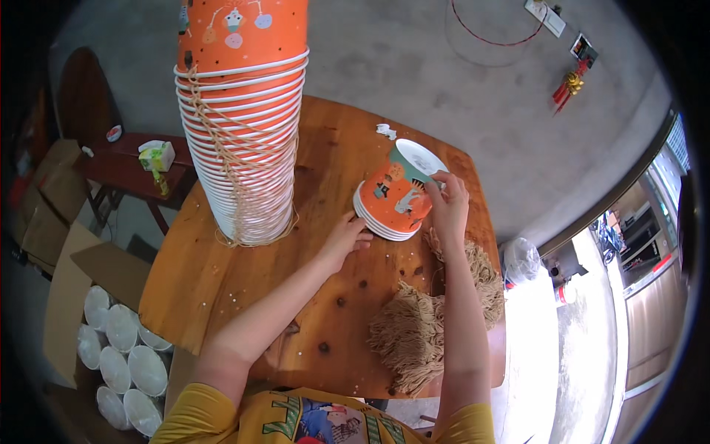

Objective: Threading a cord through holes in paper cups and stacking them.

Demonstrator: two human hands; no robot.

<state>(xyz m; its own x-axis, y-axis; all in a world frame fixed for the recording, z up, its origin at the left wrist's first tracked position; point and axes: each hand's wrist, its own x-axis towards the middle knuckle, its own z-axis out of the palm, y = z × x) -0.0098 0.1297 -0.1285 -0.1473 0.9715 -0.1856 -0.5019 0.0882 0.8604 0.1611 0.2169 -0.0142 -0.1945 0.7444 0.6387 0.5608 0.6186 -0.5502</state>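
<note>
Head view: R hand [450, 201] has thumb & fingers pinched on the top end of the small upside-down cup stack [394, 198]; L hand [340, 243] has its fingers at the bottom rims, can't tell if they grip. The cups could slide apart b/c that pinch is maybe only on the end one. Left of the L fingers, the tall cup tower [248, 148] could tip if bumped hard.

Orange, white-rimmed cartoon-patterned paper buckets [379, 194], tan twine bundle [405, 333], brown wood-grained table [333, 155], yellow shirt [255, 414]
</note>
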